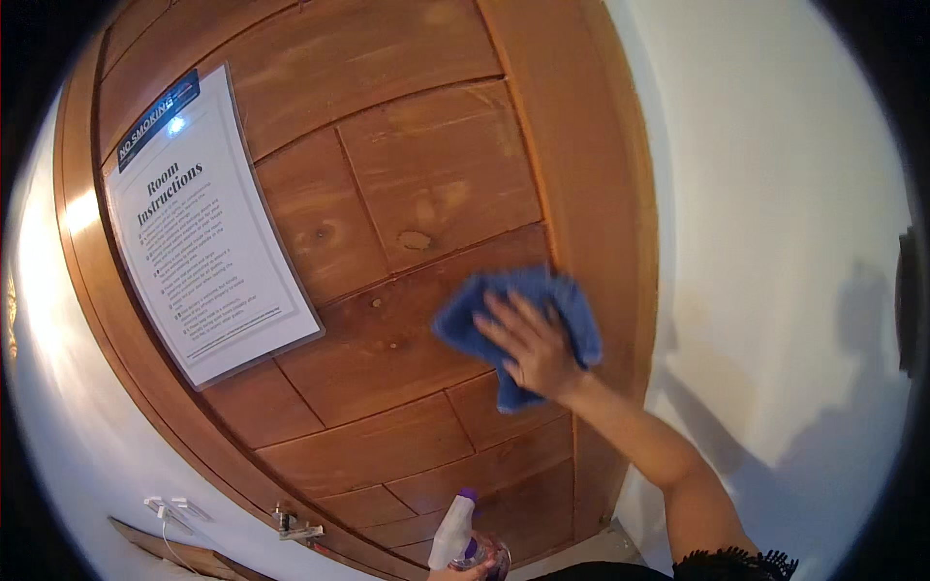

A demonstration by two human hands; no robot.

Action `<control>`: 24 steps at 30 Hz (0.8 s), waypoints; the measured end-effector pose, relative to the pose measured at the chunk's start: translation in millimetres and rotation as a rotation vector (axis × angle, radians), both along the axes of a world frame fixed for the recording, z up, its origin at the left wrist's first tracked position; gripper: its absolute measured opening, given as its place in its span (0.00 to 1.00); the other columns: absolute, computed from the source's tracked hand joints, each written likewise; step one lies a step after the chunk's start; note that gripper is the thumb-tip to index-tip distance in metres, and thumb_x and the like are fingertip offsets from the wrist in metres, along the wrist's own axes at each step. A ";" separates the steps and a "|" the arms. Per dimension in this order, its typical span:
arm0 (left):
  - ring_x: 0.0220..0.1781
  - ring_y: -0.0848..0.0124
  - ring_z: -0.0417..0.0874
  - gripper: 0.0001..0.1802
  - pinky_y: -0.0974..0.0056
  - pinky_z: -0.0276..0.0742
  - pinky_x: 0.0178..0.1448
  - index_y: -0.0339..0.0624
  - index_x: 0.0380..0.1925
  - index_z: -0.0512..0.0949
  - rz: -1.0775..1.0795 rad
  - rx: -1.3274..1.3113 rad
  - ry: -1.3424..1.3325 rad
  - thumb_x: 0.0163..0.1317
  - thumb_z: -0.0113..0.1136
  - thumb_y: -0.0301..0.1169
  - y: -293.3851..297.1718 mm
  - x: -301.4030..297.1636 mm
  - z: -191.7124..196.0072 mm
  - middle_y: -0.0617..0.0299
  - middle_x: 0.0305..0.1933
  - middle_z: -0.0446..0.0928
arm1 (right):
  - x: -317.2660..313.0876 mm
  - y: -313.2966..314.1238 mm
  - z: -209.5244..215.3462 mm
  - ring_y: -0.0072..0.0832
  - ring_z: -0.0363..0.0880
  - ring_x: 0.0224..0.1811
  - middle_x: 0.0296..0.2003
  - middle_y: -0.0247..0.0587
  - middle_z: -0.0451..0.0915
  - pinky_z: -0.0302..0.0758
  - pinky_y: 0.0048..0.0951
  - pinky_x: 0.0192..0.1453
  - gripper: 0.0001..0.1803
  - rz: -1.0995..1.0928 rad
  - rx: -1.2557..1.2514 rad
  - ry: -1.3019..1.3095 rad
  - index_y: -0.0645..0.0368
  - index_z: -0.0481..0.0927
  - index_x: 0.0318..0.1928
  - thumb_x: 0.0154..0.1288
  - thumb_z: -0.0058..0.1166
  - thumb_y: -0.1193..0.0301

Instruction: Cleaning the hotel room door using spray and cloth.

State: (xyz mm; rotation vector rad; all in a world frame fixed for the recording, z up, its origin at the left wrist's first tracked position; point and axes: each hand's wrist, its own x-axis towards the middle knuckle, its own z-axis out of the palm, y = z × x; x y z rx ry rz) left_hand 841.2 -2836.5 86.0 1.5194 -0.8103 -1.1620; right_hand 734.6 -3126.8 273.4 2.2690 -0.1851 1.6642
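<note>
Pressing a blue cloth [463,315] against the wooden door [383,373], the person's right hand [528,347] works just inside the door's right edge, below its upper corners. The cloth could slide out from under that palm, since the fingers lie over it rather than pinch it, and its lower corner hangs loose. A wide sweep toward the left edge might also catch the border of the laminated sheet [218,252] and lift it. The spray bottle [451,535], near the door's bottom edge, may knock the panels if the person leans closer. The right forearm rises from the lower right, elbow bent, fingers slightly spread and pointing up and left. The left hand's grip seems curled around the bottle's neck, though most of that hand is out of view.
</note>
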 end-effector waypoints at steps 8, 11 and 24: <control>0.46 0.67 0.75 0.28 0.62 0.71 0.50 0.39 0.50 0.72 0.162 -0.131 -0.175 0.49 0.69 0.33 -0.6 -38.0 -17.0 0.60 0.46 0.75 | -52.3 -43.7 147.9 0.46 0.56 0.68 0.66 0.47 0.57 0.54 0.43 0.69 0.32 0.013 -0.164 -0.403 0.55 0.65 0.62 0.54 0.53 0.78; 0.46 0.67 0.75 0.28 0.62 0.71 0.50 0.38 0.50 0.72 0.215 -0.108 -0.191 0.49 0.69 0.33 0.2 -46.2 -18.1 0.59 0.46 0.75 | -52.2 -72.1 250.6 0.45 0.48 0.70 0.68 0.41 0.55 0.45 0.54 0.69 0.25 -0.051 -0.092 -0.432 0.51 0.65 0.63 0.68 0.39 0.57; 0.46 0.65 0.75 0.28 0.60 0.71 0.52 0.35 0.45 0.71 0.113 0.079 -0.109 0.46 0.71 0.34 -17.4 -72.0 17.7 0.56 0.42 0.75 | -74.1 -45.2 -139.5 0.45 0.53 0.67 0.66 0.35 0.59 0.42 0.70 0.63 0.36 -0.210 0.251 -0.033 0.28 0.68 0.60 0.45 0.61 0.54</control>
